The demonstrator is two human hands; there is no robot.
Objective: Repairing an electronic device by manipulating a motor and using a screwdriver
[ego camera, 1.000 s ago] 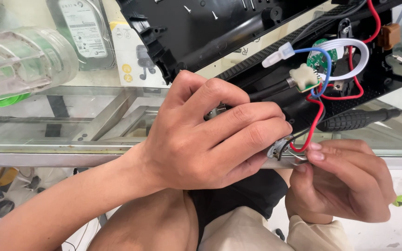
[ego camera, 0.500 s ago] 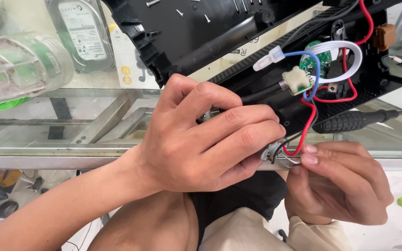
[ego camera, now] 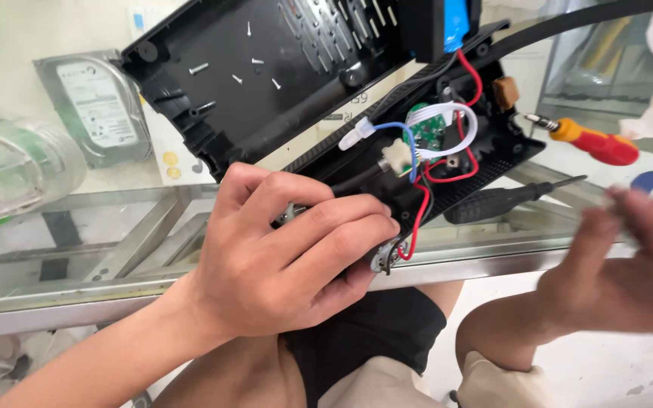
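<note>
Right hand [ego camera: 629,264] withdrawn rightward, blurred, grip unclear, left hand [ego camera: 289,257] clasping black housing [ego camera: 387,177], long axis running up-right.

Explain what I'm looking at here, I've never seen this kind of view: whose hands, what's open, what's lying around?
One camera, worn on a person's head, looks down at their own two bare hands. The left hand grips the lower end of an opened black appliance body, with red wires and a small green circuit board exposed. The right hand is off to the side and blurred; whether it holds anything I cannot tell. On the glass counter lie the removed black cover with loose screws, a black-handled screwdriver, a red-and-yellow screwdriver and a hard drive.
</note>
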